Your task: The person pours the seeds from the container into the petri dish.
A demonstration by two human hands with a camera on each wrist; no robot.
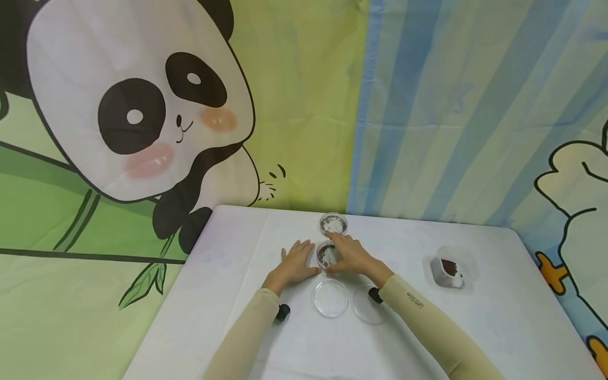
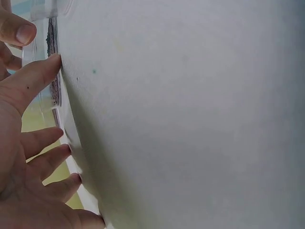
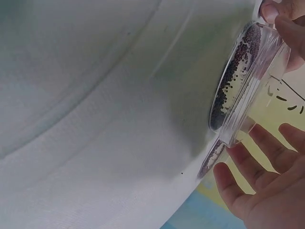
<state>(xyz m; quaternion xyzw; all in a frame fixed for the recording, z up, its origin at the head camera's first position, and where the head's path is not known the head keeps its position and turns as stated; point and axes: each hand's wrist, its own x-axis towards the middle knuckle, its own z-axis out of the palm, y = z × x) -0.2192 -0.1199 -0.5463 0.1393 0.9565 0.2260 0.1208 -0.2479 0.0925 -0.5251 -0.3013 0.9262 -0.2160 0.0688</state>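
A round clear petri dish [image 1: 326,255] with dark grains and white material lies between the two hands. My right hand [image 1: 350,255] spans it, thumb at the near side and fingers at the far side. In the right wrist view, the thumb [image 3: 291,36] and fingers are at opposite sides of the clear rim [image 3: 245,90]. My left hand [image 1: 295,263] rests on the table left of the dish with fingers spread; its thumb [image 2: 45,71] points toward the dish. Beyond it stands a second filled petri dish [image 1: 333,224], near the right fingertips.
Two clear round dishes or lids, one in the middle [image 1: 331,298] and one partly under the right forearm [image 1: 368,311], lie on the white table [image 1: 190,327]. A clear container [image 1: 446,273] holding brown and white material stands at the right. A panda-print curtain [image 1: 304,105] hangs behind.
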